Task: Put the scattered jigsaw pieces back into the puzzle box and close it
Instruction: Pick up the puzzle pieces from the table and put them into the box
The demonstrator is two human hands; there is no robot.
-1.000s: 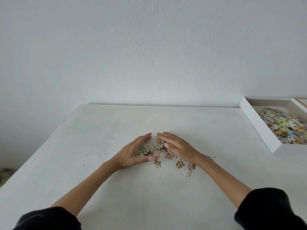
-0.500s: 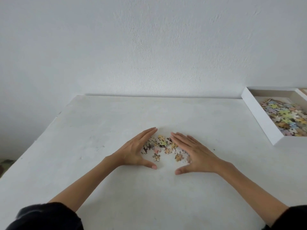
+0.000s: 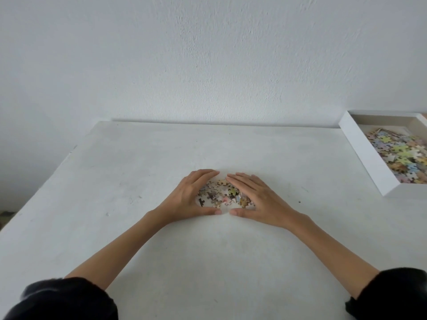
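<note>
Left hand [image 3: 189,195] and right hand [image 3: 258,199] rested on the table [image 3: 138,169], fingers fairly straight and gripping nothing. They curved toward each other round a small heap of jigsaw pieces [image 3: 221,192] near the middle of the surface. Fingertips almost met on the far side of the heap and thumbs almost met on the near side.

Judgement: the two hands formed a pen, bunching the loose pieces so they could go up in one scoop instead of many picks.

The puzzle box [image 3: 365,153] sat at the far right corner, well apart from the heap and partly out of view. It was open-topped and already held many pieces, so ready to take a handful. No lid could be identified.
</note>
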